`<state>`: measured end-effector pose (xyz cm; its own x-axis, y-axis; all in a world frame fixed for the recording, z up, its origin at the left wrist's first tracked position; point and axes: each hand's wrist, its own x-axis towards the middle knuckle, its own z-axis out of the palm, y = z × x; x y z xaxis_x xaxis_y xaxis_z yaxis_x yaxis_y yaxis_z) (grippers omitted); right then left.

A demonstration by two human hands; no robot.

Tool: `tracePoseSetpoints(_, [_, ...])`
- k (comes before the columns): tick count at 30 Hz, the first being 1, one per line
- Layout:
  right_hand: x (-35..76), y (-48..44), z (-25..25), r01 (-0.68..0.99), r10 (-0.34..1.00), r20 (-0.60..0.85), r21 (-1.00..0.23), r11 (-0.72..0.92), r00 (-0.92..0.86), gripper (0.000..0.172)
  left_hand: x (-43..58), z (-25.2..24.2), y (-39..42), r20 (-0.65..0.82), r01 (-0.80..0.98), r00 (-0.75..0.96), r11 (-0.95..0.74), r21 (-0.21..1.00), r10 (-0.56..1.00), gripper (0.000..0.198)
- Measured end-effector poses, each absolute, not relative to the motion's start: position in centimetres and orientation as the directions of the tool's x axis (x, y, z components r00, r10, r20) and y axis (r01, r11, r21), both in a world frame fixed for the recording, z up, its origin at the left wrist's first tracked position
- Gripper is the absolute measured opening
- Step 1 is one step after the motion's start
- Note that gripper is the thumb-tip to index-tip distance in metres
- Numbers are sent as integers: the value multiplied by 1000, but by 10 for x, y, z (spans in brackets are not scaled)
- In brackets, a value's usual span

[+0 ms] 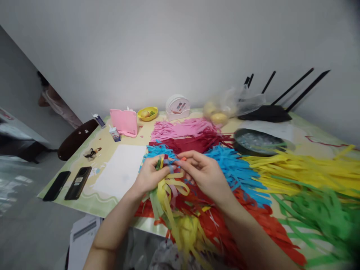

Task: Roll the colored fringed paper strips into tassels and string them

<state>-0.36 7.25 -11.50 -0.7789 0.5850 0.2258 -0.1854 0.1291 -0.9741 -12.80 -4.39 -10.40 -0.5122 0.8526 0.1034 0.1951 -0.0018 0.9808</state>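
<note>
My left hand (152, 173) is closed round a bunch of coloured strips (165, 195), mostly yellow and pale green, whose ends hang over the table's front edge. Close to its right, the fingertips of my right hand (204, 172) are pinched together at the top of the bunch, beside a small orange bit; what they grip is too small to make out. Beneath and around both hands lie blue strips (233, 168), dark red strips (188, 145), pink strips (182, 128) and red strips (253, 213).
Yellow strips (303, 170) and green strips (323, 213) cover the right side, near a dark bowl (257, 142) and a black router (266, 113). At left are white paper (120, 170), two phones (78, 183) and a pink tablet case (124, 122). A person (57, 101) stands far left.
</note>
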Motion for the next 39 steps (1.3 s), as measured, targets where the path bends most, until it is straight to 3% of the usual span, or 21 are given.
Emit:
tracePoseSetpoints(3, [-3,77,-117,-229,607,238,-969,95,-758,22,-129,-109,-40,159,295,-506,-3,955,848,16])
tracePoseSetpoints(8, [2,84,-118,-482,779,213,-867,-128,-590,24,-147,-118,-35,237,405,-524,-5,914,818,15])
tracePoseSetpoints(11, [1,87,-124,-438,769,233,-896,-67,-595,22,-155,-113,-38,296,416,-492,-78,906,818,17])
tracePoseSetpoints(13, [-4,85,-129,-399,757,260,-917,-1,-600,19,-152,-106,-40,333,461,-363,-143,876,870,15])
tracePoseSetpoints(17, [-13,78,-127,-450,760,284,-893,-12,-585,17,-136,-99,-40,244,533,-142,-134,835,959,20])
tracePoseSetpoints(20, [-5,83,-112,-593,841,273,-802,-69,-467,19,-138,-104,-41,173,541,-157,-62,839,972,17])
tracePoseSetpoints(23, [13,97,-101,-700,897,344,-712,57,-277,19,-155,-110,-46,195,516,-290,-18,856,937,9])
tracePoseSetpoints(26, [26,104,-104,-549,876,415,-805,227,-246,13,-170,-115,-52,215,400,-505,6,917,836,14])
tracePoseSetpoints(28, [28,98,-111,-351,818,421,-890,290,-393,11,-172,-117,-53,211,300,-607,-25,954,766,24])
tracePoseSetpoints(31, [24,79,-118,-143,688,378,-916,375,-620,13,-164,-118,-52,195,181,-667,-97,979,720,27])
tracePoseSetpoints(35, [14,59,-118,-76,602,366,-889,451,-709,18,-147,-116,-52,121,59,-652,-109,992,748,30])
tracePoseSetpoints(39, [9,55,-117,-83,576,352,-894,440,-737,20,-137,-112,-54,118,79,-659,-88,993,743,28])
